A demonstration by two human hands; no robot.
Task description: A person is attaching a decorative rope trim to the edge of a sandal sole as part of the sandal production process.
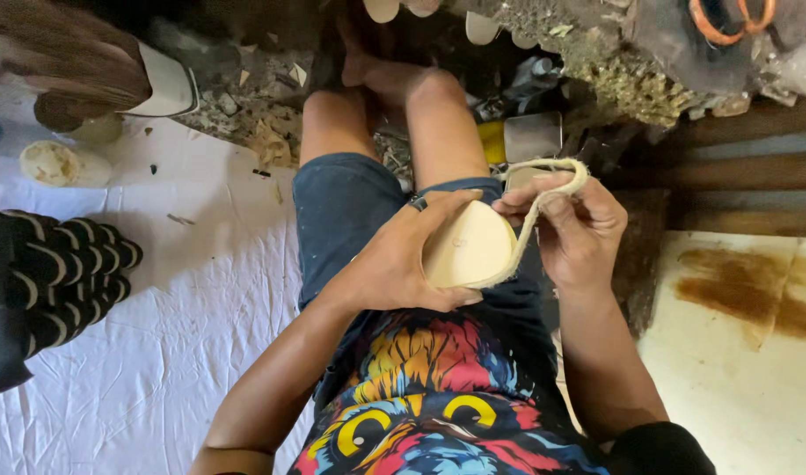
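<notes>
I see my left hand (pixel 401 255) wrapped around a pale rounded wooden piece (pixel 467 246) held over my lap, thumb underneath, so its rim faces the other hand. My right hand (pixel 572 230), just right of the piece, pinches a cream rope strip (pixel 543 180) that runs along the rim; whether it is stuck down, I cannot tell. Stacked black soles (pixel 64 268) lie well left.
</notes>
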